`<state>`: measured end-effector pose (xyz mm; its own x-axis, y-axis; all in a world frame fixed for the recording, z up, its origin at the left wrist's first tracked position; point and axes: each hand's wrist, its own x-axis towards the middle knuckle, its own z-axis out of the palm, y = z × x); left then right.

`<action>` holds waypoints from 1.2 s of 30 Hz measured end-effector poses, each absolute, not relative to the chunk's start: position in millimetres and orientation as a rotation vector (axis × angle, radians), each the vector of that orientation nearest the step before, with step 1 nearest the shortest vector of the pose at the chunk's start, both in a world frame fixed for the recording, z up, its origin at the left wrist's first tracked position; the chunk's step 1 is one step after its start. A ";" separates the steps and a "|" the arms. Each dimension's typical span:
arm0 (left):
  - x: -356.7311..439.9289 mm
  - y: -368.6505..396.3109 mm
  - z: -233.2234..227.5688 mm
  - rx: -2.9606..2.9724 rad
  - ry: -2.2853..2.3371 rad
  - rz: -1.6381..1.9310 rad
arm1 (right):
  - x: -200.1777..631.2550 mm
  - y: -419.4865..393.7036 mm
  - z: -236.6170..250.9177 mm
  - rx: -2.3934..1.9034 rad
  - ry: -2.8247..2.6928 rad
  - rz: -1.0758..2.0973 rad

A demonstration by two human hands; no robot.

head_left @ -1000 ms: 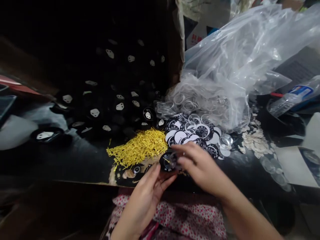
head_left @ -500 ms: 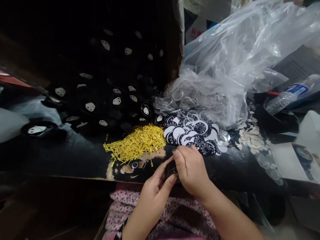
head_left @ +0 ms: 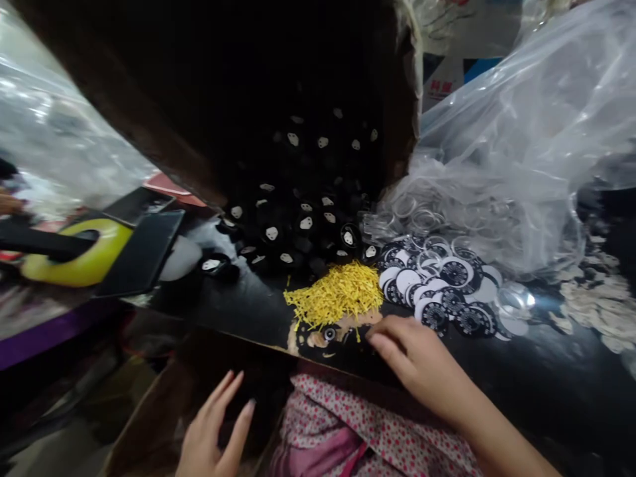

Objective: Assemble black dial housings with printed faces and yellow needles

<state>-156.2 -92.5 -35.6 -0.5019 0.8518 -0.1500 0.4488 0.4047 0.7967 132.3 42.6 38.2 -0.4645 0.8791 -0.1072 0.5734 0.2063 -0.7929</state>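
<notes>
Red characters on the white carton (head_left: pixel 444 89) behind the bag are too blurred to read

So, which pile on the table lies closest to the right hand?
The yellow sticks, just beyond the right hand and its fingertips. The printed discs lie slightly farther; the black parts farther back.

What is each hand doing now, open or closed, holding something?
Left hand: open, fingers spread, holding nothing, over the cardboard box.
Right hand: resting on the black table near the yellow sticks; grip cannot be told.
</notes>
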 end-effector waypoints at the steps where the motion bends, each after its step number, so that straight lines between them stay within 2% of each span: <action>1: -162.7 -82.6 -28.3 1.232 2.172 0.993 | 125.7 42.0 39.9 -1.277 -2.185 1.186; 3: -169.0 -45.7 -10.1 1.470 2.200 1.047 | 114.3 40.0 44.5 -1.132 -2.295 1.241; 6: -181.8 29.1 11.4 1.716 2.330 1.073 | 111.7 36.0 50.1 -1.132 -2.337 1.206; 10: -206.4 90.9 17.6 1.662 2.354 1.035 | 127.8 29.9 49.3 -1.264 -2.269 1.196; 13: -199.5 83.0 16.5 1.595 2.311 1.014 | 133.5 26.3 46.1 -1.296 -2.222 1.241; 17: -142.2 28.3 12.8 1.458 2.242 1.108 | 128.0 28.4 43.4 -1.324 -2.065 1.383; 21: -65.0 -18.9 4.8 1.314 1.627 1.055 | 126.6 32.9 42.0 -1.305 -1.917 1.419; 28: -9.1 -15.0 -4.6 0.649 1.160 0.912 | 164.6 32.2 43.8 -1.323 -1.969 1.385; 30: -6.1 -11.3 -5.9 0.475 1.127 0.910 | 182.4 35.4 41.8 -1.479 -2.021 1.199; 33: -4.7 -10.4 -3.2 0.265 1.121 0.955 | 206.7 44.4 34.9 -1.820 -2.093 0.696; 36: -5.2 -11.3 2.1 0.154 1.002 0.955 | 217.6 52.6 27.0 -1.837 -2.102 0.554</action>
